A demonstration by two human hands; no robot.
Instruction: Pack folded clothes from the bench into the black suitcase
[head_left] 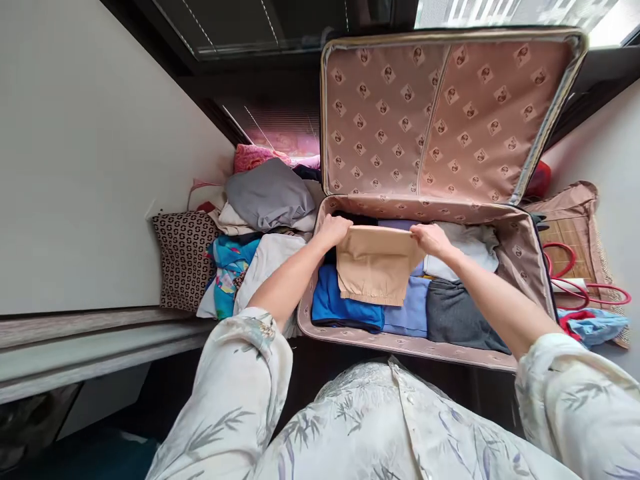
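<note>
Folded tan trousers with an elastic waistband (376, 263) hang between my hands over the open suitcase (520, 250). My left hand (334, 231) pinches their upper left corner, and my right hand (431, 240) grips the upper right corner. Below them in the case lie a folded bright blue garment (345, 310), a periwinkle garment (411, 310) and a dark grey garment (463, 313) along the front. Behind my right hand is a pile of white and light grey clothing (473, 247). The trousers cover part of the back row.
The suitcase lid (400, 120) leans upright against the window. To the left are a grey cloth (270, 193), a patterned cushion (185, 260) and colourful clothes (230, 267). On the right lie a red-handled item (607, 295), a light blue cloth (600, 327) and a woven mat (565, 233).
</note>
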